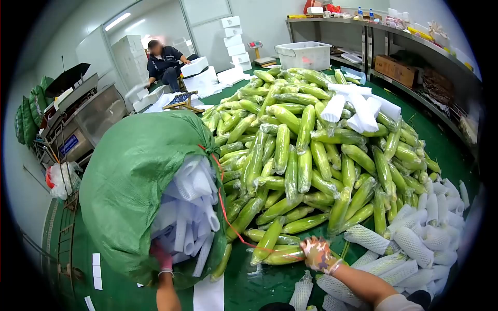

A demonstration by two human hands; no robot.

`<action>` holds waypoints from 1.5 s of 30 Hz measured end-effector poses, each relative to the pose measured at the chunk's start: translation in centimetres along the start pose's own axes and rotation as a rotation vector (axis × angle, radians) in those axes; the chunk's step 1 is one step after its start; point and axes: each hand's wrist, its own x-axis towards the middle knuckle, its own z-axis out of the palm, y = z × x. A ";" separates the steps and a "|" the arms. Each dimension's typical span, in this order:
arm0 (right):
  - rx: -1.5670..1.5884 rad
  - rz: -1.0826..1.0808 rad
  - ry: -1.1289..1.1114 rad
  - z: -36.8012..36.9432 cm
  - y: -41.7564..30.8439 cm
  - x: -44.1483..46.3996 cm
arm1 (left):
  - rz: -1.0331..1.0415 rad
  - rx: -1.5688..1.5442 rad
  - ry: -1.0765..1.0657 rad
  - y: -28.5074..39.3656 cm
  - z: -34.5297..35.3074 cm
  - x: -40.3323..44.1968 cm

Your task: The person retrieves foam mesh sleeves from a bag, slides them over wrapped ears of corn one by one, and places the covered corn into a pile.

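A large green woven bag (129, 176) stands at the left, its mouth spilling white foam net sleeves (192, 207). My left hand (163, 257), in a pinkish glove, reaches into the lower mouth of the bag against the sleeves; its fingertips are hidden. My right hand (318, 254), in a camouflage-patterned glove, has its fingers curled at the end of an ear of corn (282, 255) at the front of the heap. A red string (224, 199) runs from the bag's rim down towards that hand. Film-wrapped green ears form a big heap (306, 129).
Ears in foam sleeves (415, 243) lie piled at the right. Loose white sleeves (358, 106) rest on the heap. Behind are a plastic tub (303, 54), metal shelving (415, 39) and a seated person (168, 65) by foam boxes (199, 78). A metal machine (96, 111) stands left.
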 end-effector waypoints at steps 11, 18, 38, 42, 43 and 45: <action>-0.008 0.363 0.069 3.9 3.3 7.0 | 0.168 -0.138 -0.001 6.5 -17.7 0.8; 0.037 0.412 -0.071 6.1 2.6 4.1 | 0.230 -0.305 -0.016 12.3 -19.7 -0.7; 0.257 0.397 0.087 12.2 1.5 -3.5 | 0.033 -0.500 0.037 7.2 -5.0 10.4; 0.209 0.333 0.116 13.7 1.9 -2.3 | 0.109 -0.549 0.114 8.8 -6.8 8.0; 0.178 0.306 0.119 14.2 2.1 -2.3 | 0.061 -0.595 0.041 9.5 -8.8 7.4; 0.308 0.313 0.121 12.7 2.2 -2.4 | -0.086 -0.726 -0.168 10.8 -13.2 6.1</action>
